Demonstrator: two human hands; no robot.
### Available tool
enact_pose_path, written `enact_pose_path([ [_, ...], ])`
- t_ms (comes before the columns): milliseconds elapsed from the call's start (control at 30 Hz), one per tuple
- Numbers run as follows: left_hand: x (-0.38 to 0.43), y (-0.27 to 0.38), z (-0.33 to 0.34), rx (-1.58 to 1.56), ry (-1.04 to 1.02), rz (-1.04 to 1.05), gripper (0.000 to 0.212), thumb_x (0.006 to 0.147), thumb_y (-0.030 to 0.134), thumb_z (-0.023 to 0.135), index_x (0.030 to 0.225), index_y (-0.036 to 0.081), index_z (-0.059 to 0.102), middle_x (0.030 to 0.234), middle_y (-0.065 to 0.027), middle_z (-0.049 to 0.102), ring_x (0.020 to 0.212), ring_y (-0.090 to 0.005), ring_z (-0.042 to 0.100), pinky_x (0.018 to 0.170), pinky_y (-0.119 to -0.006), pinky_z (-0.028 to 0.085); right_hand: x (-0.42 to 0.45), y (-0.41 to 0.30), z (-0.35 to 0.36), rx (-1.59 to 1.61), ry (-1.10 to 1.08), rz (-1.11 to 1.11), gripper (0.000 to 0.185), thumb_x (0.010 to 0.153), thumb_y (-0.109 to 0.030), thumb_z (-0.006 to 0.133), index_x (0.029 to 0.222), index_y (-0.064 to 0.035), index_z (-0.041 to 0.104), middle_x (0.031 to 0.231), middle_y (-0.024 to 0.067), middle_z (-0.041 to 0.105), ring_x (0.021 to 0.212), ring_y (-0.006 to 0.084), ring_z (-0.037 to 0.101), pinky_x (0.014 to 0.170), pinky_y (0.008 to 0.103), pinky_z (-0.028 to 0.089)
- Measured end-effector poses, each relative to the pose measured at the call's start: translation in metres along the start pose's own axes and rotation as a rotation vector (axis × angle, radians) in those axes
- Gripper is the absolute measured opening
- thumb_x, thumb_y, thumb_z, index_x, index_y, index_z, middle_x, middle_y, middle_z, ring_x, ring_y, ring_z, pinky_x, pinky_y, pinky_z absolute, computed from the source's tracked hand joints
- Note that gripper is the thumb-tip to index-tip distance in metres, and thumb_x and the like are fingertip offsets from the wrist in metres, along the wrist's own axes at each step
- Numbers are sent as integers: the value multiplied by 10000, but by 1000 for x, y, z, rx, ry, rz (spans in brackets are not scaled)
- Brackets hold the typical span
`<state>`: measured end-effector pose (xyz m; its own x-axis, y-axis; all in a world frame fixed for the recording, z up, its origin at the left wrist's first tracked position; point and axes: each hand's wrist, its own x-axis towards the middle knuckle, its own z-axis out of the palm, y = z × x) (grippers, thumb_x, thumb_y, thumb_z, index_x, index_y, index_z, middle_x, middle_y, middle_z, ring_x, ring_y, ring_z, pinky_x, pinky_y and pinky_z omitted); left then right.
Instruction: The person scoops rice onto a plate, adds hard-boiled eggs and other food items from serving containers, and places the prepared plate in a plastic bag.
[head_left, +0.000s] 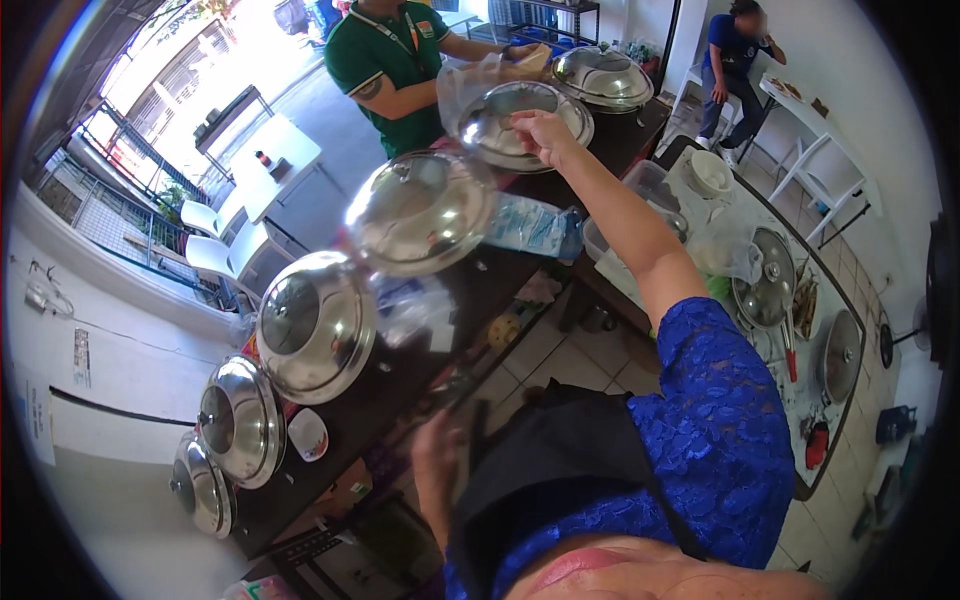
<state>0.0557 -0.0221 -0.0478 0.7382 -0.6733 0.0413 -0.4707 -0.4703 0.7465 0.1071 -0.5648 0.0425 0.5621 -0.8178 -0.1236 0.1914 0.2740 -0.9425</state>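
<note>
My right hand (544, 139) reaches out over a round steel lid (559, 150) with a glass centre. Its thumb and fingers are drawn together above the lid; whether they grip the knob or something small, I cannot tell. My left hand (437, 442) is blurred, low beside the black apron (555, 465) and near the table's edge. Closer along the dark table (495, 289) stands another domed lid (420, 210), with a blue-and-white plastic pack (529, 225) beside it. A clear plastic bag (412, 307) lies between that lid and a further domed lid (319, 330).
Across the table a person in green (390, 75) holds a plastic bag (465, 86) by the lids. More domed lids (244, 424) and a small white bowl (308, 435) stand at left. To the right, a second table (817, 450) holds lidded pans (763, 277). Another person (739, 67) sits behind.
</note>
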Motion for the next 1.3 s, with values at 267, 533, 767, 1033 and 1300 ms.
enact_pose_path([
  [267, 99, -4, 22, -97, -267, 194, 367, 806, 81, 701, 1159, 43, 609, 1059, -166, 648, 978, -324, 631, 828, -383, 510, 74, -3, 19, 29, 86, 12, 66, 792, -28, 659, 842, -69, 674, 690, 23, 613, 492, 90, 520, 425, 233, 413],
  [533, 189, -12, 13, -209, -380, 337, 420, 751, 53, 758, 1150, 63, 629, 1059, -142, 667, 978, -275, 653, 818, -350, 524, 154, -7, 85, -96, -122, -94, 158, 786, -68, 693, 939, -67, 655, 629, 15, 554, 528, 101, 522, 471, 246, 427],
  [767, 220, -104, 85, -463, -579, 194, 435, 751, -10, 740, 1167, 44, 624, 1069, -129, 676, 1002, -241, 658, 861, -340, 517, 192, 8, 94, -1524, 20, -617, 196, 716, -214, 647, 791, -50, 723, 789, 185, 681, 734, 318, 675, 667, 423, 518],
  [1033, 235, -33, 36, -353, -474, 129, 441, 745, -37, 725, 1165, 54, 624, 1064, -125, 681, 1007, -235, 658, 871, -342, 513, 125, -36, 52, -1068, -203, -854, 164, 714, -199, 655, 786, -73, 732, 751, 122, 694, 686, 262, 682, 647, 369, 527],
  [1300, 245, 37, 57, -298, -380, 152, 459, 755, -34, 716, 1192, 60, 614, 1074, -126, 670, 1015, -237, 649, 867, -346, 515, 118, -71, -90, -955, 51, -492, 267, 788, -268, 703, 882, -18, 717, 744, 138, 689, 688, 205, 672, 649, 328, 514],
])
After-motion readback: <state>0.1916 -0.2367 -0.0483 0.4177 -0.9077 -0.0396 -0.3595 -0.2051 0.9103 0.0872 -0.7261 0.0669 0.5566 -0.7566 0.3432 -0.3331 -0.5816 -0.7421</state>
